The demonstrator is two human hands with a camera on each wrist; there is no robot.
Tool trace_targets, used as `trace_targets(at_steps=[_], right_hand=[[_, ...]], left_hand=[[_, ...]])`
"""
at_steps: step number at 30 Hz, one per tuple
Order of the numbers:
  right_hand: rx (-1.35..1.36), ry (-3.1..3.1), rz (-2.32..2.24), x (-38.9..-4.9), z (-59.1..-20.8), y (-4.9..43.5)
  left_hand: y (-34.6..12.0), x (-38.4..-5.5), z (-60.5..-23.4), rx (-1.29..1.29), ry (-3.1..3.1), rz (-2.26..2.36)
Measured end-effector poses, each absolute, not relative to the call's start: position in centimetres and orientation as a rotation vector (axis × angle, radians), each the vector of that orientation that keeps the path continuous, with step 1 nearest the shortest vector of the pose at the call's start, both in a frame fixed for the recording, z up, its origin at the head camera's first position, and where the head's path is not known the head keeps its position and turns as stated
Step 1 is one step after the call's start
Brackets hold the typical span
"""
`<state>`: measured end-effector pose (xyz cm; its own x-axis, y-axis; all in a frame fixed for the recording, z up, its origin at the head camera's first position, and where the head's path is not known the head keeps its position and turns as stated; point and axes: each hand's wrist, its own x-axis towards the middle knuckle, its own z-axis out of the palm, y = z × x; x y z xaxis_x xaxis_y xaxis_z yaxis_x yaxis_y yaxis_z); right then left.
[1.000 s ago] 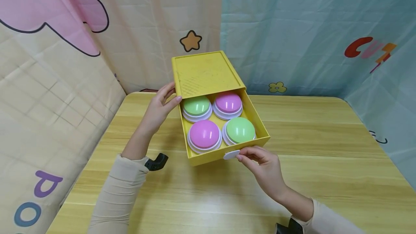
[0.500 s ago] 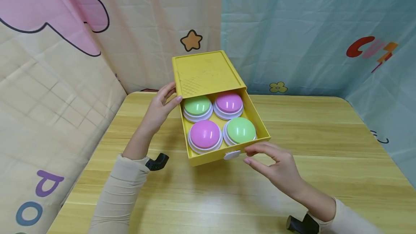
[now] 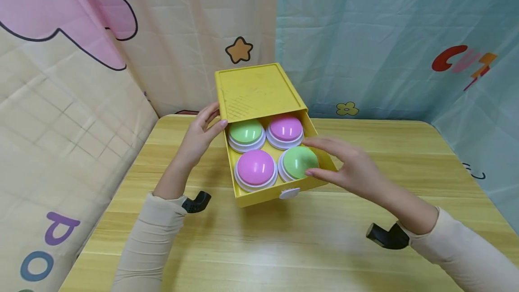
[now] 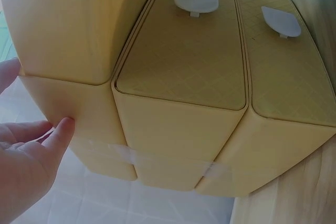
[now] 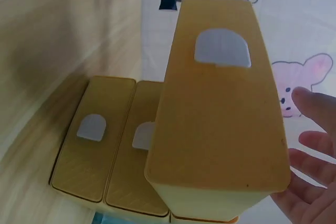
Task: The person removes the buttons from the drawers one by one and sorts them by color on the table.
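Note:
In the head view a yellow drawer cabinet (image 3: 259, 89) stands on the table with its top drawer (image 3: 259, 198) pulled out. Inside sit white-based dome push buttons: a pink one (image 3: 255, 167) front left, a green one (image 3: 299, 160) front right, another green one (image 3: 245, 132) and another pink one (image 3: 285, 128) behind. My right hand (image 3: 352, 166) reaches over the drawer's right wall, its thumb and fingers spread about the front green button; firm contact cannot be told. My left hand (image 3: 198, 136) rests against the cabinet's left side, thumb near the front edge.
Two lower drawers with white tabs (image 4: 197, 1) are shut, seen in the left wrist view. The top drawer's white tab (image 3: 289, 193) juts forward. A wooden table (image 3: 405, 184) lies underneath, and patterned curtains (image 3: 357, 35) hang behind and at both sides.
My right hand let go of the drawer's white tab, drew back to the right, then rose over the drawer to the front green button. The left hand and the drawer stayed put.

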<state>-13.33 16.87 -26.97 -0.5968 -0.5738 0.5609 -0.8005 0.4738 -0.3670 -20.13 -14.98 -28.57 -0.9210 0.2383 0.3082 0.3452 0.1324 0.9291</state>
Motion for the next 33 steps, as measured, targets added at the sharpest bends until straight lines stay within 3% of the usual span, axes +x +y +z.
trace_targets(at_steps=[9, 21, 33], right_hand=[[1.354, -2.674, 0.672, -16.5, -26.1, 16.1], [1.610, -2.814, 0.384, -17.9, -25.5, 14.7], [1.696, -2.717, 0.547, -18.7, -25.5, 15.1]], left_hand=[[-14.8, -19.8, -28.2, -0.607, -2.289, -1.927], [-14.8, -19.6, -28.3, -0.597, -2.277, -1.944], [-14.7, -19.6, -28.4, -0.612, -2.252, -1.946]])
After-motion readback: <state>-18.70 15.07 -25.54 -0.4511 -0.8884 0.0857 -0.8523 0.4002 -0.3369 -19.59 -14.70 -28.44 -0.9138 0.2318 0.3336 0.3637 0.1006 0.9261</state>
